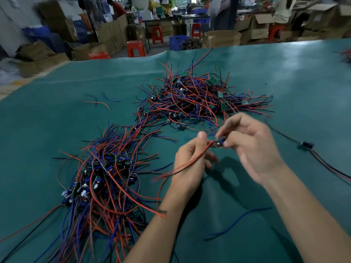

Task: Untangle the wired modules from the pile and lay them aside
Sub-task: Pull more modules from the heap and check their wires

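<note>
Both hands are up over the green table [266, 69], right hand [252, 147] pinching the little module [220, 142], left hand [190, 160] gripping its limp red-and-black wires [191, 161], a light, snag-prone piece best held by its body.

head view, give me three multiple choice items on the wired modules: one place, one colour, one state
1. Where does the lone module lie?
A. to the right of the hands
B. on a stool
C. in a box

2. What colour is the mat?
A. yellow
B. teal green
C. white

3. What is the held module doing?
A. lying in the far pile
B. pinched in the right hand, its wires gripped by the left hand
C. dangling off the table

Key: 1 A, it sits alone on the mat at right; 2 B, the cover is teal; 3 B, both hands hold it above the mat.
</note>
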{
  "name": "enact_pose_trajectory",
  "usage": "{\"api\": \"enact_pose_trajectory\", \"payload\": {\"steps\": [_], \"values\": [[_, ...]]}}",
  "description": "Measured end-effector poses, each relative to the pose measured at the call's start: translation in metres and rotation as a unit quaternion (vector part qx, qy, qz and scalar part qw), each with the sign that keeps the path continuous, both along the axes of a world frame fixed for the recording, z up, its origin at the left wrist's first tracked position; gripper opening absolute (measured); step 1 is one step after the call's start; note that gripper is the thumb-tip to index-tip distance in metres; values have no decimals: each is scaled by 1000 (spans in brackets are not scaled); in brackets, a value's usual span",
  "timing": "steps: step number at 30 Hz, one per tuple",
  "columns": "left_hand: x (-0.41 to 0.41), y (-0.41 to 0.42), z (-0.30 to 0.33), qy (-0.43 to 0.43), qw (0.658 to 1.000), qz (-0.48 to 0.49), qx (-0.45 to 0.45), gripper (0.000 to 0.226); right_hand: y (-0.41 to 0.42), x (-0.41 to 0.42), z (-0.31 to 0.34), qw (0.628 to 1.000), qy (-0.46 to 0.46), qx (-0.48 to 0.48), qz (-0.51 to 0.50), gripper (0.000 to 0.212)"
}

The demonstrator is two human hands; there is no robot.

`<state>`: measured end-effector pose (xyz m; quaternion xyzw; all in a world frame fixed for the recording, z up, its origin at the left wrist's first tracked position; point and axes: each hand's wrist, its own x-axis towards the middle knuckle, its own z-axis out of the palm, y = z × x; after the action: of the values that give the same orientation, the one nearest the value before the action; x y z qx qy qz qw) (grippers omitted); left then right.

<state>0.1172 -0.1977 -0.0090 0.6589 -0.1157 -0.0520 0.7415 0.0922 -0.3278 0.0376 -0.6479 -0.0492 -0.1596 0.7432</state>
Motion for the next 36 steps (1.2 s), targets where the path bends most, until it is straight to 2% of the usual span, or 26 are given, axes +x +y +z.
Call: {"api": "enact_pose_trajectory", "payload": {"steps": [2,5,7,10,13,15,18,20,23,26,30,32,35,36], "values": [[0,3,2,-11,1000,-10,1,46,5,4,-10,991,-14,-123,-54,21],[1,7,1,-41,999,-26,15,32,4,8,-18,978,-14,-188,-90,20],[1,7,1,-40,998,-25,28,24,1,10,-21,985,-3,-153,-78,26],[1,5,-1,-35,998,-14,51,27,-1,12,-23,995,0,-78,-69,32],[3,5,-3,-27,998,-8,54,31,-3,14,-26,988,17,-48,-145,22],[3,5,-3,-29,998,-7,54,34,-3,16,-27,980,68,-58,-180,12],[2,7,-4,-44,996,-20,77,37,0,15,-27,984,147,-63,-77,16],[2,8,-5,-59,994,-25,93,37,0,13,-25,987,155,-36,9,18],[3,6,-4,-64,993,-10,104,40,-4,12,-21,990,133,31,27,20],[3,5,-3,-64,993,-4,101,43,-7,13,-20,995,90,-11,-32,5],[3,5,-5,-94,984,12,148,45,-18,18,-23,990,45,-69,-113,18],[3,5,-6,-103,980,19,172,46,-27,20,-24,979,5,-103,-175,21],[3,5,-8,-110,974,8,196,44,-48,23,-26,951,-26,-137,-277,5],[3,5,-8,-110,974,-1,200,44,-55,24,-27,937,-25,-154,-311,13]]}}
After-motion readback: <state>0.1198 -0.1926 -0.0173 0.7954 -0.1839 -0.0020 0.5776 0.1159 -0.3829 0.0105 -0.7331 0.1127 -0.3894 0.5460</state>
